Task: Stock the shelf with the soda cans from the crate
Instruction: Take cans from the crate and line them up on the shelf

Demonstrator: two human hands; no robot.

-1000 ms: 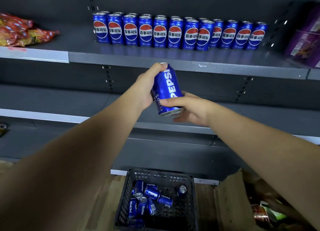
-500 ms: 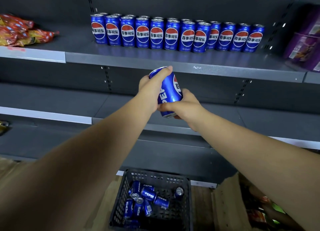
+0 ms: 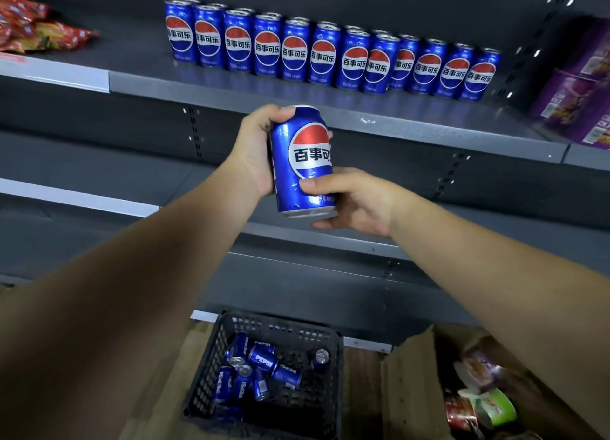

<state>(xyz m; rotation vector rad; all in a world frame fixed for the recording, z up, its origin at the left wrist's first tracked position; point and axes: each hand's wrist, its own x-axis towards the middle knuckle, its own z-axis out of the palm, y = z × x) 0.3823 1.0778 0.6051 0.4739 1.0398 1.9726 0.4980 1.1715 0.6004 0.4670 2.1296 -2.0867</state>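
Head view: one soda can (image 3: 302, 162), gripped by left hand (image 3: 255, 149) at nine o'clock, right hand (image 3: 356, 202) at five.

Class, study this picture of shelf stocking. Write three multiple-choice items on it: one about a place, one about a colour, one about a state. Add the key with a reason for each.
1. Where does the black crate stand?
A on the upper shelf; B on the floor; C on a trolley.
2. What is the main colour of the held can?
A green; B blue; C yellow.
3. How are the shelf cans set?
A upright, logos forward; B on their sides; C stacked in two layers.

Key:
1 B, it sits on wooden boards at the bottom of the view.
2 B, the body gripped by the left hand and right hand is blue.
3 A, their tops face up and their logos face out.
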